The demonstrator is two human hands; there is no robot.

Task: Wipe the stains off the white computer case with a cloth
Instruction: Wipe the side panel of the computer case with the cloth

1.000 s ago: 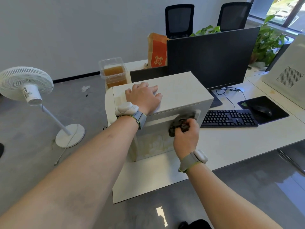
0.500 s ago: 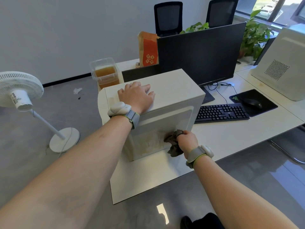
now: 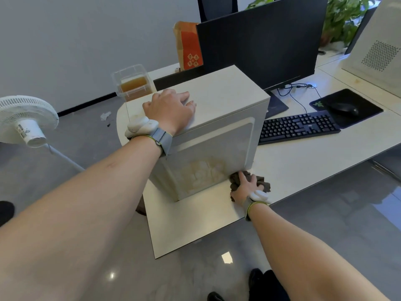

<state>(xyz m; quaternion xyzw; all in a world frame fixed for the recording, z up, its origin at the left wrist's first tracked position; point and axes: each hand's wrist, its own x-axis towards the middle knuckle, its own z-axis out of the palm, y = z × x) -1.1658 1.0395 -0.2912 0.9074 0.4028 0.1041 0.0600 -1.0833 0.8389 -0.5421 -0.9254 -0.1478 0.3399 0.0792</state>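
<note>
Fingers (image 3: pixel 245 181) of right hand (image 3: pixel 246 189) clutching cloth (image 3: pixel 263 183) at computer case (image 3: pixel 217 127), left hand (image 3: pixel 171 109) flat on top — clear tub (image 3: pixel 134 83) holds amber liquid.

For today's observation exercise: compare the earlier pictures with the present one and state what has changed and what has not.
The right hand, gripping the dark cloth, swept down the stained side of the white computer case, from its upper edge to the bottom corner at the desk. The left hand stayed flat on the case's top; brownish stains remain.
</note>
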